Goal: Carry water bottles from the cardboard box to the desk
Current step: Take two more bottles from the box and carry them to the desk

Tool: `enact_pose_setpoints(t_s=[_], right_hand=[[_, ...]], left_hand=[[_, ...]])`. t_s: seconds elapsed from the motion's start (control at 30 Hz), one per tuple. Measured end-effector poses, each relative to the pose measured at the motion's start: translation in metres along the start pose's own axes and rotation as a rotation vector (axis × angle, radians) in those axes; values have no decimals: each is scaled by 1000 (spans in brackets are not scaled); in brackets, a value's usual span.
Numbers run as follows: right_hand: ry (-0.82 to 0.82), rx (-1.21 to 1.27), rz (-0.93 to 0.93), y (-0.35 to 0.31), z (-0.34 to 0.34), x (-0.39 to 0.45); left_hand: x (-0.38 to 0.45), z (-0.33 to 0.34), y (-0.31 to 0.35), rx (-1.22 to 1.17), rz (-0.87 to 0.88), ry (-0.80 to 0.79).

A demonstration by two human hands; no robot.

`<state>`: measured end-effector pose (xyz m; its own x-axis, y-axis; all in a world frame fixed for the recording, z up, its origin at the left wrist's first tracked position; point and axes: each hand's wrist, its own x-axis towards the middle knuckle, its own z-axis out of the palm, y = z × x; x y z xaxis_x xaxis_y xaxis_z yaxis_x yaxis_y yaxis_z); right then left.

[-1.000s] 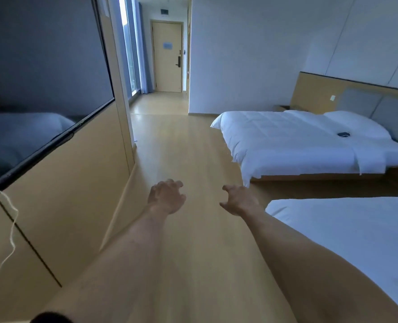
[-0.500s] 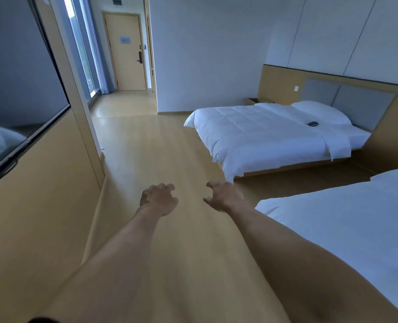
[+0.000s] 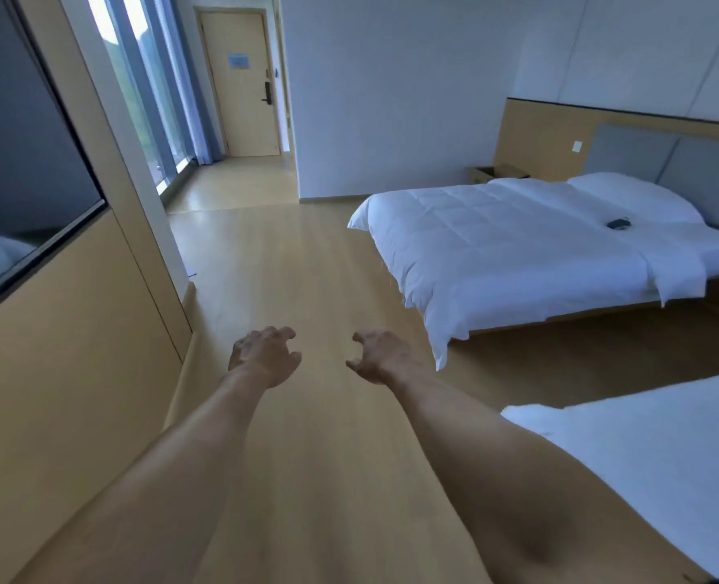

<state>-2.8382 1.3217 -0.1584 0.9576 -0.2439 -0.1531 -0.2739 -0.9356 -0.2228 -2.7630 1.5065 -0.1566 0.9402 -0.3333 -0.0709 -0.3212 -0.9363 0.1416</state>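
Hands: left hand (image 3: 262, 357), right hand (image 3: 378, 357), both empty.

A hotel-style bedroom: a white-made bed (image 3: 530, 250) against a padded headboard (image 3: 644, 149), a second bed (image 3: 652, 448) nearer the camera than it, a wall-mounted television (image 3: 25, 170) opposite, an entrance door (image 3: 242, 84) with electronic lock beyond.

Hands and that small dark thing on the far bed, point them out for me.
left hand (image 3: 263, 356): head view, on the back of the hand.
right hand (image 3: 381, 356): head view, on the back of the hand.
small dark thing (image 3: 618, 223): head view, on its top face, lying on the far bed (image 3: 496, 246), point on the quilt.
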Motion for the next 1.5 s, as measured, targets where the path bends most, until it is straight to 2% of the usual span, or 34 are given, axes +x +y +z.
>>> enact_pose_setpoints(t_s=[0.43,0.7,0.93,1.23,1.5], right_hand=[[-19,9,-64,12,-26,210],[4,13,32,17,-40,335],[-8,10,123,-4,-68,468],[9,24,173,-20,-86,612],[-7,38,112,-27,-88,746]], left_hand=[[198,-6,1,-19,-78,-2],[344,-6,-1,-51,29,-2],[496,-31,-25,-46,130,-6],[647,-40,-52,-62,160,-25],[766,-40,-71,-46,105,-18]])
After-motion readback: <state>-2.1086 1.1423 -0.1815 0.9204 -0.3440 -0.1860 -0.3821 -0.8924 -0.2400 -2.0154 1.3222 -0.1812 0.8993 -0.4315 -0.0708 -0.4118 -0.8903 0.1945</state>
